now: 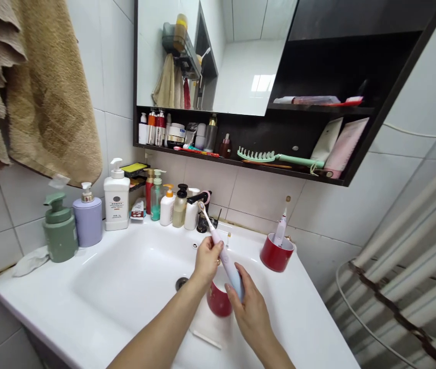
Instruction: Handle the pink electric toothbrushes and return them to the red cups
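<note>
Two hands (207,260) (250,313), two electric toothbrushes (226,254) (281,226), two red mugs (219,300) (276,252).

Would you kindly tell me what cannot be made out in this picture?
Head view:
Red ceramic mug: partly hidden behind the right hand.
Pale pink-blue electric toothbrush: handle partly hidden by the left hand.
Tan towel: cut off by top edge.
White pump bottle label: too small to read.

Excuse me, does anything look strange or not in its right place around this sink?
Yes, two small things. A crumpled white cloth lies on the sink rim beside the green pump bottle, and a brownish stain runs along the joint with the wall tiles, so that seam looks dirty.
</note>
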Motion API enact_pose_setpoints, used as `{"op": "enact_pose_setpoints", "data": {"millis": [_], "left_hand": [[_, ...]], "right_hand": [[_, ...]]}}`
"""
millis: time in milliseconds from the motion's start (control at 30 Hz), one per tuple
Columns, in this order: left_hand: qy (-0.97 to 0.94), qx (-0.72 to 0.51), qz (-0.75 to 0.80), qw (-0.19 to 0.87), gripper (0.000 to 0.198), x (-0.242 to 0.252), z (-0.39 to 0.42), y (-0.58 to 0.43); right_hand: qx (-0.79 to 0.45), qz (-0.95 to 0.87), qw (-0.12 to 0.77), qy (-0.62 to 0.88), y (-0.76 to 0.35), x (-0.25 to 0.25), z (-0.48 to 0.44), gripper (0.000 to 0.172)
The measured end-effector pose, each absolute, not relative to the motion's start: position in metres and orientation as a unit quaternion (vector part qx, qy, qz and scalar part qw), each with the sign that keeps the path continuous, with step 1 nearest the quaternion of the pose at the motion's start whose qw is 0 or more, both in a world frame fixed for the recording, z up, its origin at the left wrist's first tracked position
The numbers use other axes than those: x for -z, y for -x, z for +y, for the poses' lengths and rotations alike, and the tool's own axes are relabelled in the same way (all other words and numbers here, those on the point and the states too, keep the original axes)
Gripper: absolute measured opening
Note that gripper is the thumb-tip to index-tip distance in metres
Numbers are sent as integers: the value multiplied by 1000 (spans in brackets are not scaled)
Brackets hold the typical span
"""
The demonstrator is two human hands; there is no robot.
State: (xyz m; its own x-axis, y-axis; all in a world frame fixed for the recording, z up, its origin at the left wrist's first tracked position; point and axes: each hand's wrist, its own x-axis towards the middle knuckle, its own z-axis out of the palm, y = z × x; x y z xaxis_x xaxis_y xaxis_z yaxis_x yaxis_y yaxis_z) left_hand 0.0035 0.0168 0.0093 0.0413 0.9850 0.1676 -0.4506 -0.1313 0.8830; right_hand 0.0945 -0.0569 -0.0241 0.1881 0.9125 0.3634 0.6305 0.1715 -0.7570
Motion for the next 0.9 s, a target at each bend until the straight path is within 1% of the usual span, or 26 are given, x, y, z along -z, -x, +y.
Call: {"op": "enact_pose_setpoints", "data": {"millis": [67, 133, 233, 300, 367, 500, 533, 700, 833, 867, 900], "left_hand": [[-396, -573, 296, 653, 11, -5, 13, -8], [-351, -553, 284, 700, 12, -1, 15, -8], [-266, -568, 272, 730, 11, -2, 22, -1], [-240, -573, 273, 735, 10, -5, 27, 5], [-244, -569, 277, 735, 10, -5, 29, 7], [-256, -581, 282, 719, 9, 1, 31, 3], [-254, -585, 283, 716, 9, 3, 30, 2], [-229, -595, 292, 713, 8, 3, 29, 0], [-214, -608, 301, 702, 10, 0, 29, 1], [-208, -612, 303, 700, 10, 0, 29, 1], [-202, -615, 303, 699, 11, 1, 30, 1]], "right_hand": [[-251, -593, 461, 611, -92, 19, -61, 43], [-368, -565, 453, 583, -87, 14, -65, 37], [-529, -520, 413, 529, -80, 7, -71, 27], [-574, -495, 398, 517, -77, 5, -73, 28], [-551, -507, 389, 537, -77, 4, -74, 28], [-394, -599, 362, 595, -84, 7, -72, 22], [-373, -608, 358, 602, -84, 7, -71, 21], [-441, -569, 329, 611, -79, 7, -71, 21], [-322, -609, 330, 645, -76, 5, -70, 16], [-322, -608, 332, 645, -76, 4, -70, 17], [-352, -597, 333, 640, -75, 4, -70, 18]]}}
